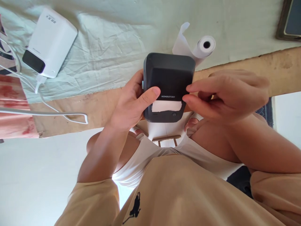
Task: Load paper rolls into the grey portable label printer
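A dark label printer (169,82) is held over the table's front edge by my left hand (135,103), the thumb on its front face and the fingers behind its left side. A strip of white paper (166,106) sticks out of the slot below the printed brand name. My right hand (231,92) is at the printer's right side, thumb and forefinger bent close together near its edge. Whether anything lies between those fingertips is too small to tell. Just behind the printer, a white paper roll (205,46) rests on the cloth with its loose end curling up.
At the back left lies a white power bank (53,42) with a white cable (58,112) plugged in, trailing over the table's wooden edge (101,108). A dark framed object (290,22) is at the far right. Pale green cloth (110,40) covers the table.
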### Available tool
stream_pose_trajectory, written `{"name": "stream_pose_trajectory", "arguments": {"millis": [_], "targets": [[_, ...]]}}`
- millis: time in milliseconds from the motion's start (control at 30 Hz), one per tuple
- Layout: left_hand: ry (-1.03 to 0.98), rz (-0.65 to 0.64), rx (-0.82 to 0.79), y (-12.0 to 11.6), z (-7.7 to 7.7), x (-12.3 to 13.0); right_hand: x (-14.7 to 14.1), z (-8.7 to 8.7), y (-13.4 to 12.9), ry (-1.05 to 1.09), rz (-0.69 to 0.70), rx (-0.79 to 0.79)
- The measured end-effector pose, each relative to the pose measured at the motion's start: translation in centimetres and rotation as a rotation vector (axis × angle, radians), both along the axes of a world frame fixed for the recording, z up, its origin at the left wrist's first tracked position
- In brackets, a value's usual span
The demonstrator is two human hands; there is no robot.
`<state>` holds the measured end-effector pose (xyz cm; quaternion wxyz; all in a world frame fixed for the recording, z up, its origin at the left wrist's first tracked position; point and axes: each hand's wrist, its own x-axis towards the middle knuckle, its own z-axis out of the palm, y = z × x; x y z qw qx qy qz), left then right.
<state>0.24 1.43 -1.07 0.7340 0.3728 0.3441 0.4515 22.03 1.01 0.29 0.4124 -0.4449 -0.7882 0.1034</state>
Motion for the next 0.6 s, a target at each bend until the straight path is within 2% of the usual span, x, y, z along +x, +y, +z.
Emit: {"name": "stream_pose_trajectory", "arguments": {"millis": [100,167,433,600], "targets": [[-0.027,-0.041,0.062,0.34,-0.81,-0.31,-0.04,0.26,0.21,-0.064,0.134,0.285],[-0.034,-0.052,0.102,0.44,-1.08,-0.34,-0.03,0.37,0.45,-0.098,0.178,0.37],[-0.004,-0.06,0.126,0.27,-0.72,-0.09,-0.01,0.61,0.63,-0.104,0.191,0.334],[0.039,-0.022,0.096,0.11,-0.33,0.16,-0.11,0.73,0.39,-0.093,0.172,0.301]]}}
